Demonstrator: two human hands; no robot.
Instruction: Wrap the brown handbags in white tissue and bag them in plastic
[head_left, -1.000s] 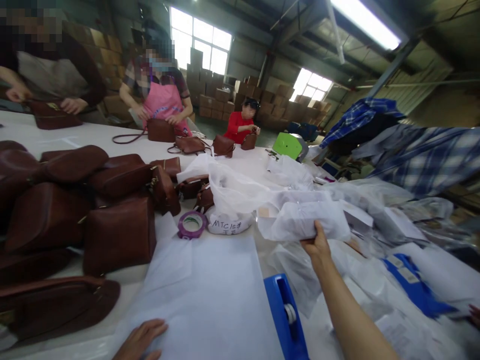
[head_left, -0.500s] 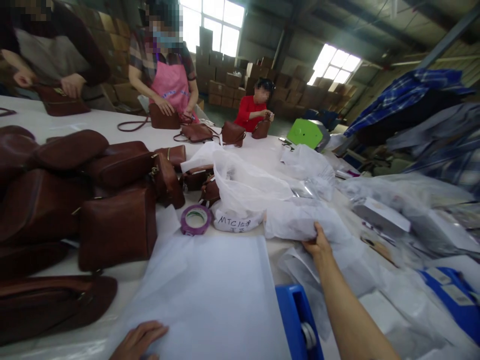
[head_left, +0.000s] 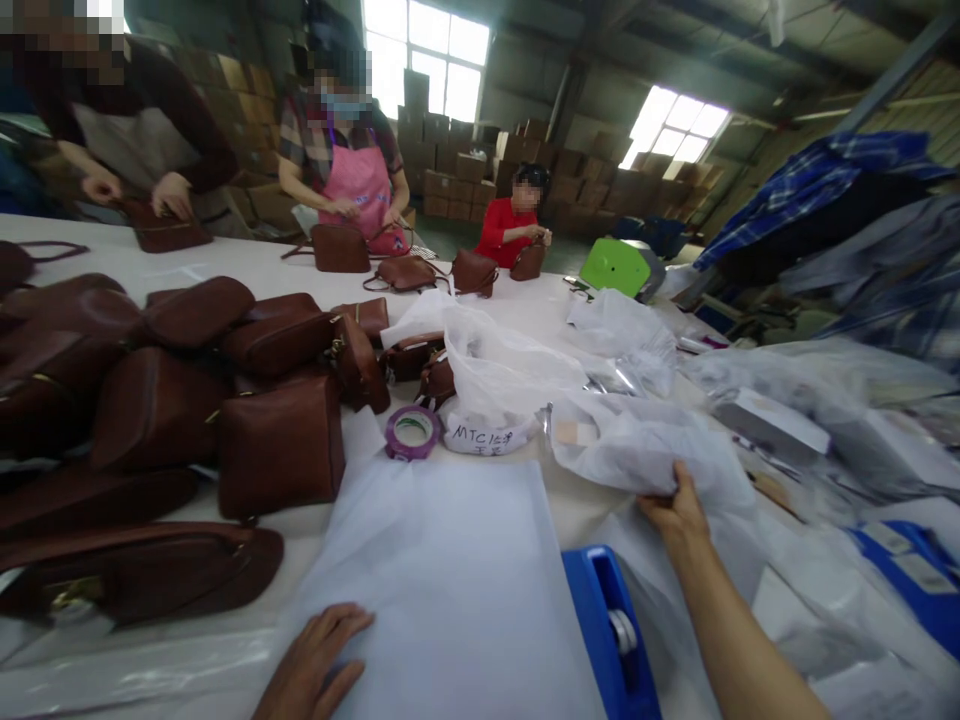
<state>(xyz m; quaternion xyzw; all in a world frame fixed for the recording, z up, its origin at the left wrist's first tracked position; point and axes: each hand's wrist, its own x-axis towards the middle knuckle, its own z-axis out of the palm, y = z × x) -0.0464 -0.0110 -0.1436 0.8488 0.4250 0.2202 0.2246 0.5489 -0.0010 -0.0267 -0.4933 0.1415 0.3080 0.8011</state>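
Note:
My left hand (head_left: pixel 319 660) rests at the left edge of a stack of thin white sheets (head_left: pixel 457 570), its fingers stretched out and apart. On the right, my right hand (head_left: pixel 675 505) grips the near edge of a white plastic bag (head_left: pixel 637 440), thumb on top and the other fingers partly hidden underneath. A small tan patch shows through the bag's left end. Between my hands, just right of the sheets, stands a blue tape dispenser (head_left: pixel 611 625). Beyond the sheets lie a purple roll of tape (head_left: pixel 412 432) and a white bag with black handwriting (head_left: pixel 484 435).
Brown leather handbags (head_left: pixel 277 440) are heaped on the left. Clear plastic bags, a white box (head_left: pixel 776 420) and another blue dispenser (head_left: pixel 911 570) crowd the right. Across the table (head_left: pixel 255 262) several people handle brown bags. A green machine (head_left: pixel 615 268) stands at the far end.
My right hand has come a little nearer with the edge of the plastic bag, which has turned and opened out. The view has shifted left; my left hand stays by the sheets.

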